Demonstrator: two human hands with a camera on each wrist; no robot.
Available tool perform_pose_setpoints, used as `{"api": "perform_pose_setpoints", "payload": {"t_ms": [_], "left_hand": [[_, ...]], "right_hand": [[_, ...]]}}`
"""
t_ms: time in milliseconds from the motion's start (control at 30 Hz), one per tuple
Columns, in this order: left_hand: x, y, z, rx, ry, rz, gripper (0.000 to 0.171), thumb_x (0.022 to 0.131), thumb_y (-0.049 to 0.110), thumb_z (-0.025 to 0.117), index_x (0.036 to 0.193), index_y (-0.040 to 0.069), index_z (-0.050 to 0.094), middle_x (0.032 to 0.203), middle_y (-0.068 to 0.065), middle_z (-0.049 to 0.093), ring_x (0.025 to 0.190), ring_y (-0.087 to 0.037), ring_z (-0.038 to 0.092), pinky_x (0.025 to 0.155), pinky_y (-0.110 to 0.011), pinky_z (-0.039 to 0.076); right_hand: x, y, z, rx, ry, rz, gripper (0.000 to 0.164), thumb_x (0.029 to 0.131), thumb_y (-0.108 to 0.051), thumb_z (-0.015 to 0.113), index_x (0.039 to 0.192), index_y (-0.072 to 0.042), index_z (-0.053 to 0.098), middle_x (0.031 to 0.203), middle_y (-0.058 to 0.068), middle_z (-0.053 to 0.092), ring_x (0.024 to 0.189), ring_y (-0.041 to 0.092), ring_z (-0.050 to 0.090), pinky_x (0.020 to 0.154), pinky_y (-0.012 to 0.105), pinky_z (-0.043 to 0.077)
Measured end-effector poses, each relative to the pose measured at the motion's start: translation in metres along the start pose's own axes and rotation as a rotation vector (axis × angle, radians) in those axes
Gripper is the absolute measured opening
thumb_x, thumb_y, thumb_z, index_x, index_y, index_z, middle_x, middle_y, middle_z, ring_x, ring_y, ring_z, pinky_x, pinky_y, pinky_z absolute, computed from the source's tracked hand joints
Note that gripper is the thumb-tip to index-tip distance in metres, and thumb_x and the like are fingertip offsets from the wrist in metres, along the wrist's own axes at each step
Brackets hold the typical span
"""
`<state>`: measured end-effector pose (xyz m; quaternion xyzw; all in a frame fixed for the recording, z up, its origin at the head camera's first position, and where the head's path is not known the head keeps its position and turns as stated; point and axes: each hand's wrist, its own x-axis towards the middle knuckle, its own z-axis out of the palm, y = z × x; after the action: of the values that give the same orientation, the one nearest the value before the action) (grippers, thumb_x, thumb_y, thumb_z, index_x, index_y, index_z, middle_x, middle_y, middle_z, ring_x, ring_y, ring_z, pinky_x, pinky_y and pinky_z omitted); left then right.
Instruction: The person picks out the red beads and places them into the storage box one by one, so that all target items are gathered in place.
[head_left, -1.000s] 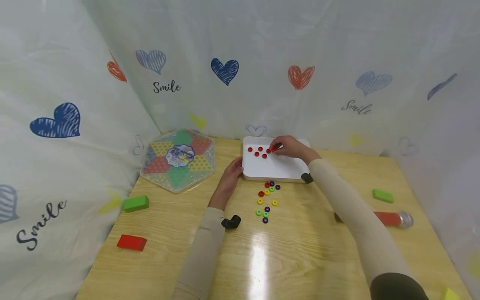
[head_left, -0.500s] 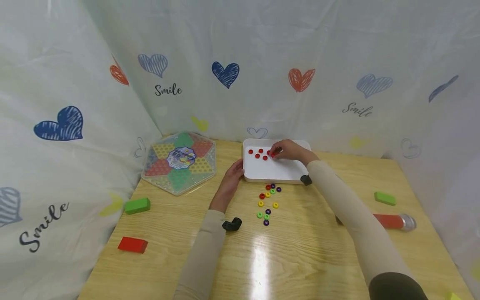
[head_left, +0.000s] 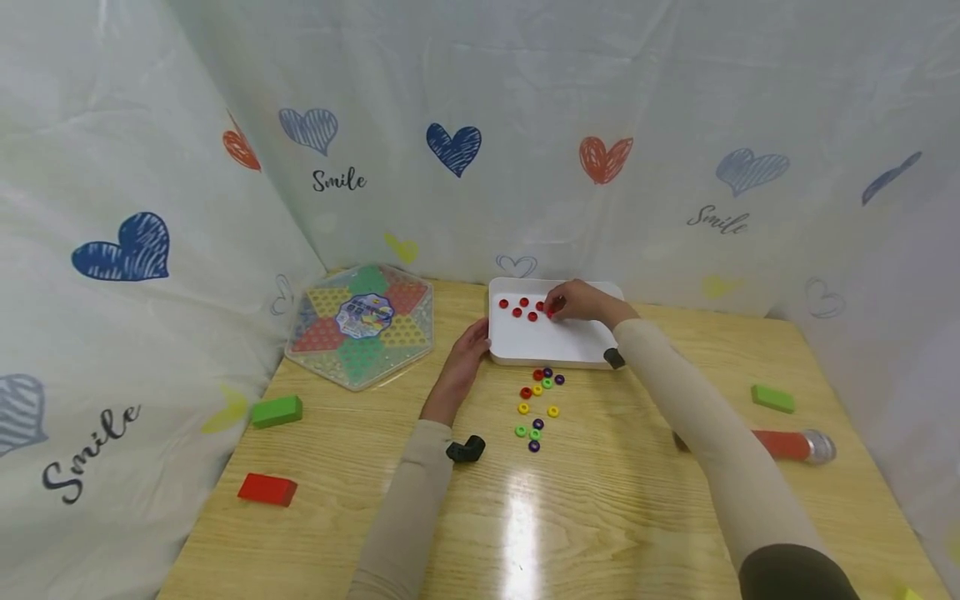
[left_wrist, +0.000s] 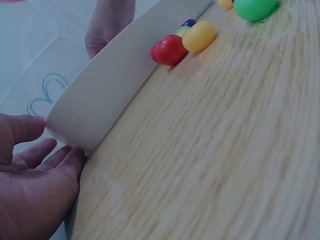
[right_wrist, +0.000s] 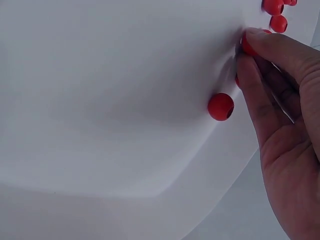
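My right hand is inside a shallow white tray, low over its floor. Thumb and forefinger pinch a red bead in the right wrist view. Several loose red beads lie in the tray's left half; one red bead sits apart near the wall, and another is partly hidden behind the forefinger. My left hand rests against the tray's left side. In the left wrist view its thumb and fingertips touch the outer tray wall at a corner.
Loose red, yellow, green and purple beads, including a yellow bead, lie before the tray. A hexagonal star-patterned game board stands left. Green block and red block lie front left; green block and red microphone lie right.
The head view has shifted slightly. My right hand stays over the row of red beads, its fingertips lowered a little with the bead. The left hand keeps its place at the tray.
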<state>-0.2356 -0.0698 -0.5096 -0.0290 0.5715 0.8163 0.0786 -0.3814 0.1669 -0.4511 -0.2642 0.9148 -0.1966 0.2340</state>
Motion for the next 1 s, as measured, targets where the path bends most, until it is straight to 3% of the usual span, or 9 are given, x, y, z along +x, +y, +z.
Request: {"api": "perform_pose_setpoints", "payload": {"t_ms": [233, 533, 800, 1000], "left_hand": [[0.001, -0.005, 0.001, -0.004, 0.011, -0.015, 0.049, 0.101, 0.002, 0.041, 0.149, 0.004, 0.032, 0.154, -0.013, 0.034, 0.142, -0.023, 0.03, 0.117, -0.039, 0.026], [0.008, -0.005, -0.003, 0.033, 0.01, -0.018, 0.048, 0.101, 0.004, 0.042, 0.149, 0.008, 0.035, 0.153, -0.009, 0.035, 0.142, -0.019, 0.032, 0.116, -0.036, 0.028], [0.011, -0.002, -0.003, 0.05, 0.014, -0.024, 0.048, 0.101, 0.006, 0.043, 0.148, 0.01, 0.036, 0.153, -0.007, 0.036, 0.141, -0.016, 0.033, 0.115, -0.032, 0.029], [0.008, -0.001, 0.0, 0.059, 0.024, -0.021, 0.048, 0.102, 0.005, 0.041, 0.149, 0.009, 0.033, 0.154, -0.009, 0.033, 0.142, -0.017, 0.03, 0.116, -0.033, 0.027]], "right_hand": [[-0.008, -0.003, 0.0, -0.012, 0.018, -0.019, 0.019, 0.087, -0.007, 0.07, 0.105, -0.009, 0.069, 0.103, 0.006, 0.066, 0.098, 0.022, 0.06, 0.091, 0.039, 0.051], [-0.048, -0.026, -0.004, 0.086, 0.15, -0.102, 0.031, 0.089, -0.01, 0.068, 0.12, -0.004, 0.064, 0.116, 0.015, 0.064, 0.105, 0.025, 0.06, 0.092, 0.042, 0.052], [-0.088, -0.048, 0.023, 0.136, 0.123, -0.26, 0.026, 0.089, -0.01, 0.069, 0.115, -0.006, 0.067, 0.113, 0.01, 0.067, 0.102, 0.019, 0.062, 0.089, 0.037, 0.055], [-0.098, -0.059, 0.054, 0.104, 0.09, -0.33, 0.023, 0.089, -0.01, 0.069, 0.112, -0.009, 0.068, 0.108, 0.002, 0.068, 0.097, 0.013, 0.063, 0.086, 0.031, 0.055]]}}
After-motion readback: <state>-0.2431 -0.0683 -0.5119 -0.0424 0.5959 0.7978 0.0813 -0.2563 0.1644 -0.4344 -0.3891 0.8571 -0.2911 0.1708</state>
